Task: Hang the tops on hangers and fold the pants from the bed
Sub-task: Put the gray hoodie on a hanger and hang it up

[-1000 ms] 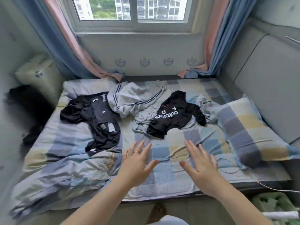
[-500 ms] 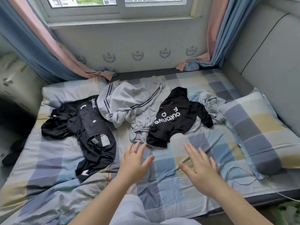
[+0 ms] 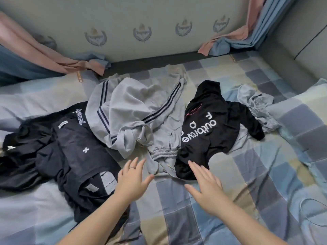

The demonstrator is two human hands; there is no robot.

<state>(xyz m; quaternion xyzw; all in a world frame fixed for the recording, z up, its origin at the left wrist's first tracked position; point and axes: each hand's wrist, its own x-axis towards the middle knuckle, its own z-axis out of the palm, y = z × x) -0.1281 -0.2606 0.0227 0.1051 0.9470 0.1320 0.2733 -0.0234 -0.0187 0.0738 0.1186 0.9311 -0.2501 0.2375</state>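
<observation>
Both the left hand [image 3: 131, 180] and the right hand [image 3: 206, 183] hover spread-fingered and empty over the checked bed [image 3: 247, 174], with grey striped pants [image 3: 139, 112] at twelve o'clock, a black printed top [image 3: 208, 126] at one, and dark clothes [image 3: 70, 156] at ten.

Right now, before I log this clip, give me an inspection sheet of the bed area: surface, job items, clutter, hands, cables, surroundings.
Surface: checked bedsheet, wrinkled, mostly covered by clothes at the far half.
Job's things: grey striped garment in the middle; black printed top to its right; dark clothes pile at left; small grey-blue garment at far right. No hangers seen.
Clutter: checked pillow at right.
Hands: left hand and right hand open, empty, above the sheet near the clothes.
Cables: nothing seen.
Surroundings: wall with crest motifs; pink and blue curtains touching the bed's far edge.
</observation>
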